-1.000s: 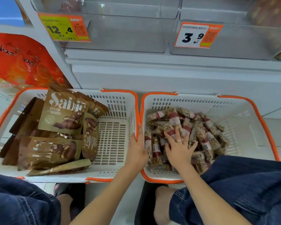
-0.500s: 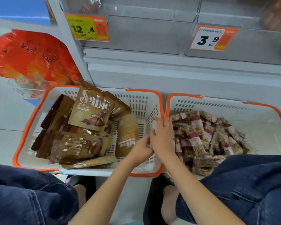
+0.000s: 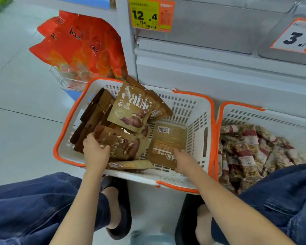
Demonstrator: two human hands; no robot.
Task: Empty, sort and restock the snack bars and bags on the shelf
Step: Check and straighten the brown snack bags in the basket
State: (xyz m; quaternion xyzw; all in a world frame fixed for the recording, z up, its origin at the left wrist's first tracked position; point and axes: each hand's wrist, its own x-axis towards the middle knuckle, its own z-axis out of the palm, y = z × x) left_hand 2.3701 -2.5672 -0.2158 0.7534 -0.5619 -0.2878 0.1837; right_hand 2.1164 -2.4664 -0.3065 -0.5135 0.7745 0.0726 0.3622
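Note:
Two white baskets with orange rims stand on the floor below the shelf. The left basket [image 3: 200,121] holds several brown snack bags [image 3: 131,110]. My left hand [image 3: 95,151] grips the near edge of a brown bag [image 3: 124,142] in the pile. My right hand [image 3: 183,159] rests on a bag lying face down [image 3: 168,138] with its barcode up; the fingers curl at its lower edge. The right basket [image 3: 254,114] holds several nut bars [image 3: 245,149] in clear wrappers with red bands.
Empty clear shelf bins [image 3: 210,23] sit above, with price tags 12.4 [image 3: 145,15] and 3.9 [image 3: 297,38]. Red-orange snack bags [image 3: 78,43] stand in a wire rack at left. My knees in blue jeans and my black sandals [image 3: 120,206] frame the bottom.
Both hands left the divide between the baskets and moved into the left basket onto the brown bags. The view swung left. One bag now lies face down.

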